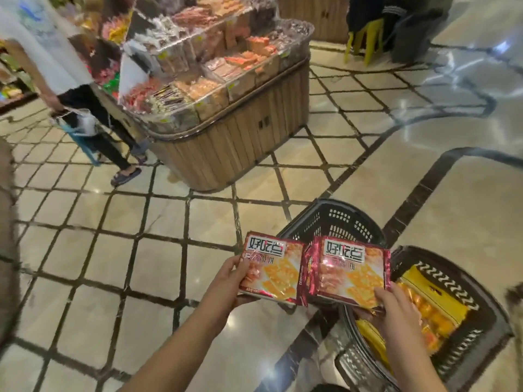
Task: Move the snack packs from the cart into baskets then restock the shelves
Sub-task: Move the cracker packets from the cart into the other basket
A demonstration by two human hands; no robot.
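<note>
We hold two matching snack packs side by side, flat and face up, above the tiled floor (pixel 141 264): each is a glossy red-edged pack with large white-and-black characters on top and golden square crackers pictured below. The left pack (pixel 273 268) sits in our left hand (pixel 226 281), whose grip is closed on its lower left edge, thumb on the front and fingers underneath. The right pack (pixel 351 271) is pinched at its lower right corner by our right hand (pixel 396 309), thumb on top, the grip shut on it. The inner edges of the two packs touch or slightly overlap in the middle. Both hang just over two dark plastic baskets on the floor. The far basket (pixel 334 219) lies behind the packs, and we cannot tell what is in it. The near basket (pixel 458 284), below the right hand, holds yellow packs (pixel 433 309) showing orange pieces through a window. Further off stands a wooden display stand (pixel 240 131) heaped with wrapped snacks in clear bins, and another person (pixel 56 66) stands at its left.
</note>
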